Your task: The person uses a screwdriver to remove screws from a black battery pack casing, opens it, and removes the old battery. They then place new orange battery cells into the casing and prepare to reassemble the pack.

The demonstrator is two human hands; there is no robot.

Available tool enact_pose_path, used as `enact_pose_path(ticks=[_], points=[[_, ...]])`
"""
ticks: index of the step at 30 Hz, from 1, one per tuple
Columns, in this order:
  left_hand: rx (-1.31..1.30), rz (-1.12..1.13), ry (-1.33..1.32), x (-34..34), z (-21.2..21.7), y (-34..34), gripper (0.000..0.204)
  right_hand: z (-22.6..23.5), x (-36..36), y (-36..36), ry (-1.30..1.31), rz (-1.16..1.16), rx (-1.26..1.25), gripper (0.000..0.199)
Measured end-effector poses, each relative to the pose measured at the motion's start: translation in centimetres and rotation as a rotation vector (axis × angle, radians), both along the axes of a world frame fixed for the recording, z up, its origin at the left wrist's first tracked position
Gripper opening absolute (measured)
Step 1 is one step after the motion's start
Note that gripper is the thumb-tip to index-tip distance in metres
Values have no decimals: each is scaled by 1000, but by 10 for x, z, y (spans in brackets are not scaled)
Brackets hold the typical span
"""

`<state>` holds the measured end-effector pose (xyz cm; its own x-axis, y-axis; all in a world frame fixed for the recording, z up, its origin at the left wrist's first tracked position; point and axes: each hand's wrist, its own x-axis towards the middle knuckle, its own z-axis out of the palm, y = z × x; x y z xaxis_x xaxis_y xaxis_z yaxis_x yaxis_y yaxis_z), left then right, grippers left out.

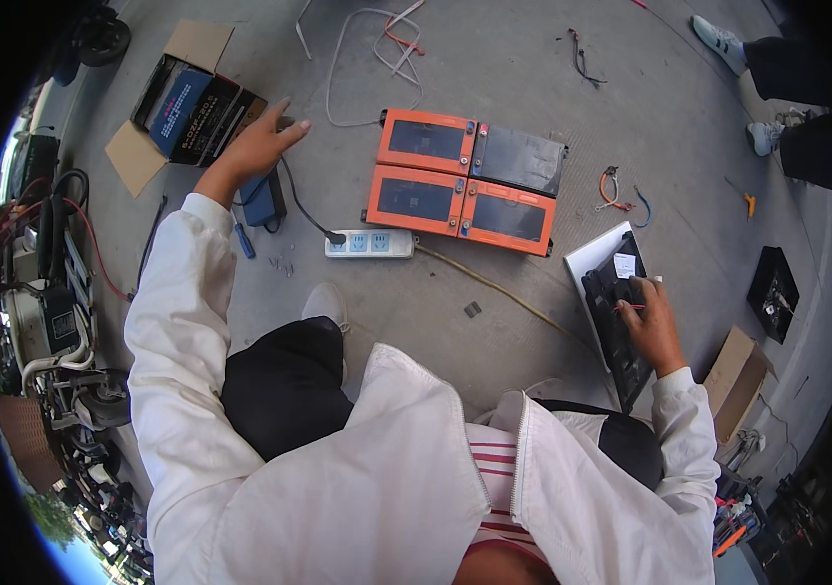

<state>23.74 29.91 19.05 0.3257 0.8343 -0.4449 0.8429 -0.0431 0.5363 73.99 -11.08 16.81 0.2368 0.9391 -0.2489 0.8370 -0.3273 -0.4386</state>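
My left hand (pixel 258 146) reaches out with fingers apart, holding nothing, beside an open cardboard box (pixel 223 119) with a blue-topped pack inside. Below that wrist lie a dark blue charger-like block (pixel 262 202) and a blue-handled screwdriver (pixel 244 240). At the right, my right hand (pixel 657 327) grips a long black plastic case (pixel 611 331), which is tilted and has a white side and a label; a thin red wire shows at the thumb. Between the hands sit orange batteries (pixel 506 213) in a block with one dark grey-topped battery (pixel 518 159).
A white power strip (pixel 369 244) with a plugged-in cord lies before the batteries. Loose cables (pixel 611 190), a black tray (pixel 773 292) and an open carton (pixel 735 382) are at the right. Another person's feet (pixel 720 45) stand far right. Parked bikes (pixel 75 361) line the left.
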Motion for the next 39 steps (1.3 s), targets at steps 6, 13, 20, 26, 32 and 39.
enact_pose_path(ticks=[6, 13, 20, 26, 32, 39], points=[[206, -497, 101, 68, -60, -3, 68, 28, -52, 7, 285, -179, -159, 41], [414, -649, -299, 201, -134, -23, 49, 52, -73, -69, 426, -706, -102, 38], [432, -505, -57, 251, -134, -51, 37, 76, -172, -219, 16, -1202, 10, 28], [480, -589, 25, 254, -135, -37, 46, 37, -421, -361, 50, -1785, -147, 25], [338, -754, 73, 262, -138, -39, 83, 31, -769, -360, 383, -1994, -827, 30], [301, -752, 96, 254, -140, -18, 84, 50, -827, -268, 649, -2068, -699, 31]])
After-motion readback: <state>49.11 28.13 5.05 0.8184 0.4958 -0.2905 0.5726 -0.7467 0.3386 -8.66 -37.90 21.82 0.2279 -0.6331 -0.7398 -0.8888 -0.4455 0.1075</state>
